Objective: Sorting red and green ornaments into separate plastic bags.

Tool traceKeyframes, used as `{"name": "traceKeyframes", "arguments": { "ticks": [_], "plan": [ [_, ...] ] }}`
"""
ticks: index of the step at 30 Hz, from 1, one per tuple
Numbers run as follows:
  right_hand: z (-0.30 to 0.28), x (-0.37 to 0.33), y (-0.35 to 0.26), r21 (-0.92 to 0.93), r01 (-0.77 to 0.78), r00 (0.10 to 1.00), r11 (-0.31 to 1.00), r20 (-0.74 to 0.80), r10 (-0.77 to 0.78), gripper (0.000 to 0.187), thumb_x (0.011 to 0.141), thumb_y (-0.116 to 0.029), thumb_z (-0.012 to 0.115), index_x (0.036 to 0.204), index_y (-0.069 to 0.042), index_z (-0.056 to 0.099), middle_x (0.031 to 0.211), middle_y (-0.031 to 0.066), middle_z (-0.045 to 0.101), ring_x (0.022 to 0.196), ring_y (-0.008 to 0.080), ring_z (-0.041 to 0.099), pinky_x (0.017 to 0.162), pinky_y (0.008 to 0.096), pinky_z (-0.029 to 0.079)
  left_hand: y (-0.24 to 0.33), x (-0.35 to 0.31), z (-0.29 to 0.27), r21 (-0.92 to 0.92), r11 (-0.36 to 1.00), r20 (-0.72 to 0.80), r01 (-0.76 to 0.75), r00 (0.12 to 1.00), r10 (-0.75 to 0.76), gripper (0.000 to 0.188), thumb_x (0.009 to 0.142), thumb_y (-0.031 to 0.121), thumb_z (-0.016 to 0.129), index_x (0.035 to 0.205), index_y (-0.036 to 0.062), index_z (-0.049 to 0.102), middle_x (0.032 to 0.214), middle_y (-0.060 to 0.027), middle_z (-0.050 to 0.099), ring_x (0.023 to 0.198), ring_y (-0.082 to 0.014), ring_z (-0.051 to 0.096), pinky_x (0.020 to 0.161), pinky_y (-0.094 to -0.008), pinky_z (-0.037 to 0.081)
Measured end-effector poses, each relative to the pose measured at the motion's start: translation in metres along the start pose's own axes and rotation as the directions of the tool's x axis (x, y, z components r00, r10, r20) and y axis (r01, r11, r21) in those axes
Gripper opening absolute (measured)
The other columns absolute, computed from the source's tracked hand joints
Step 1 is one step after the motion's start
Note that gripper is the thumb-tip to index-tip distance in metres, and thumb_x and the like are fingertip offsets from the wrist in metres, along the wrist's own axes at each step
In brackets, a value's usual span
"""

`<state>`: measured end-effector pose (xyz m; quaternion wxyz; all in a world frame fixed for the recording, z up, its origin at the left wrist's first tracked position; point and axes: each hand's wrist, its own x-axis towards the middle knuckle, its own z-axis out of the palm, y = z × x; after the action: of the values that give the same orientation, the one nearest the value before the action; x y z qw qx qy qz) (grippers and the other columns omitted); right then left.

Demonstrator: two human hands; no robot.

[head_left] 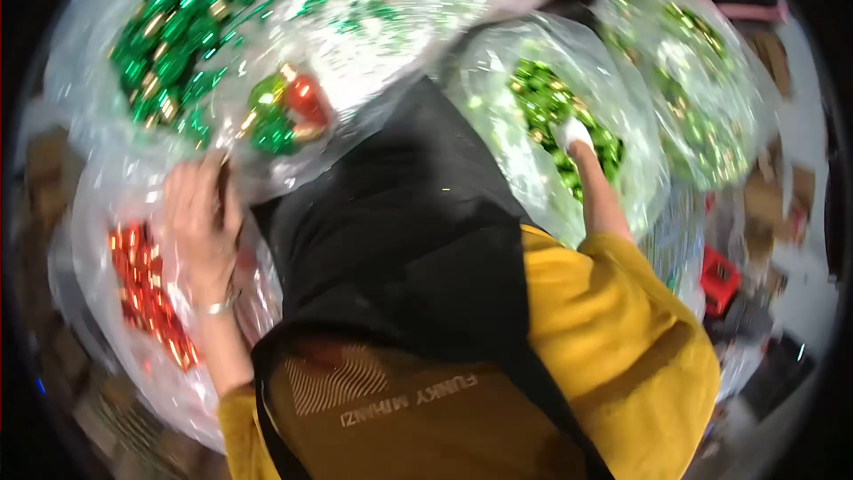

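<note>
My right hand (576, 135), with white covering on it, reaches into a clear plastic bag (487, 80) of shiny light-green bulb-shaped ornaments (542, 93). Its fingertips are blurred and lost among the pieces. On the other side, my left hand (203, 213) rests over the plastic edge of a bag of red and gold ornaments (147, 293), fingers stretched out and nothing visible in them. Just beyond those fingers are dark-green and gold ornaments (182, 36). A small cluster of red, green and gold ornaments (283, 111) lies on clear plastic in front of me.
Another clear bag of green and gold pieces (697, 98) stands at the far right. A red object (718, 280) and a black box-like thing (775, 380) are on the floor at right. Cardboard boxes (49, 169) line the left. Black cloth (391, 213) covers my lap.
</note>
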<state>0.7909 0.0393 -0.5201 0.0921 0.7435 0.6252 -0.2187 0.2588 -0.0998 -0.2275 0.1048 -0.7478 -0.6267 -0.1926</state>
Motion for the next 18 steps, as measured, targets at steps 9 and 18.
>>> {"name": "traceKeyframes", "arguments": {
  "ticks": [9, 18],
  "plan": [
    [0.001, 0.042, -0.005, 0.118, -0.089, 0.991, 0.989, -0.087, 0.099, 0.047, 0.085, -0.042, 0.053, 0.095, 0.002, 0.064, 0.09, 0.0221, 0.067, 0.083, 0.0368, 0.063, 0.077, 0.0457, 0.048, 0.028, 0.014, 0.002, 0.047, 0.979, -0.116, 0.197, 0.975, -0.19, 0.019, 0.078, 0.009, 0.062, 0.097, 0.0046, 0.061, 0.084, -0.0129, 0.061, 0.077, -0.0262, 0.06, 0.064, -0.0357, 0.048],
    [-0.185, -0.048, -0.232, 0.699, 0.522, 0.803, 0.489, -0.208, -0.559, 0.037, 0.09, -0.027, 0.054, 0.107, 0.006, 0.059, 0.078, 0.0067, 0.059, 0.069, 0.0119, 0.055, 0.065, 0.0256, 0.045, -0.172, -0.18, -0.102, 0.443, 0.553, -0.103, 0.706, 0.653, -0.751, 0.04, 0.089, 0.033, 0.055, 0.118, 0.0052, 0.056, 0.108, -0.02, 0.06, 0.1, -0.0384, 0.057, 0.086, -0.0442, 0.045]
  ]
}}
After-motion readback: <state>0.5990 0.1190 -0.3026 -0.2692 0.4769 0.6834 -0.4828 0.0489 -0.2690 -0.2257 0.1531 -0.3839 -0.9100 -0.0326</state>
